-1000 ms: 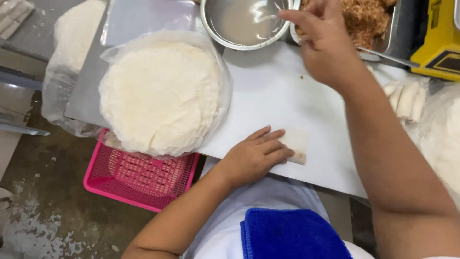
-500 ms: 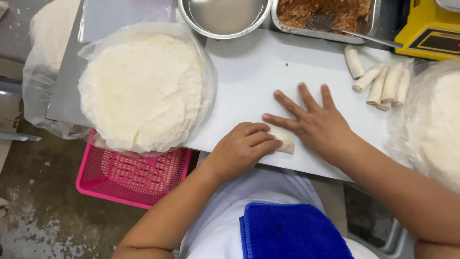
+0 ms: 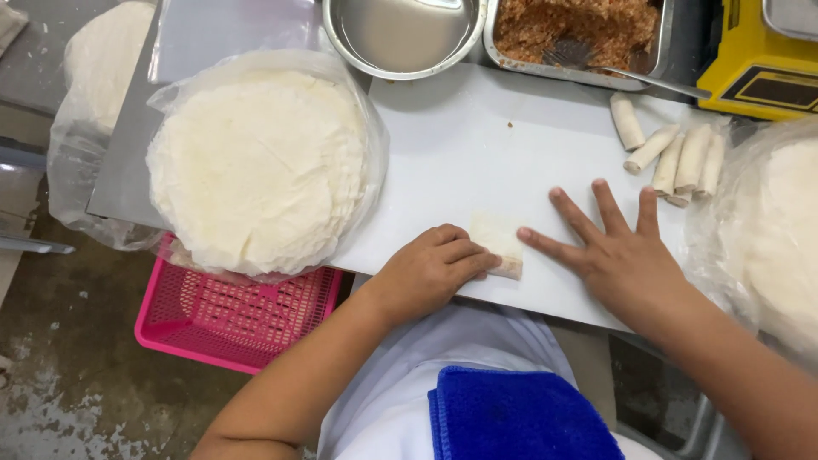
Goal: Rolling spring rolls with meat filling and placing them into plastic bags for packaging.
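Half-rolled wrapper (image 3: 498, 243) on the white desk (image 3: 460, 145), near the front edge, between both hands; long axis roughly left to right. Left hand (image 3: 430, 268) curled over its near left end, fingers pressing down on it. Right hand (image 3: 618, 251) flat and spread just beside its right end, index fingertip touching or nearly so; holding nothing. Left hand nearer. Farther back: round metal bowl (image 3: 400, 34) with cloudy liquid; metal tray (image 3: 579, 34) of brownish filling with a fork (image 3: 596, 64) in it. Finished rolls (image 3: 673, 149) well off to the right. Stack of round wrappers (image 3: 256, 166) in plastic at left, over a pink basket (image 3: 234, 315).
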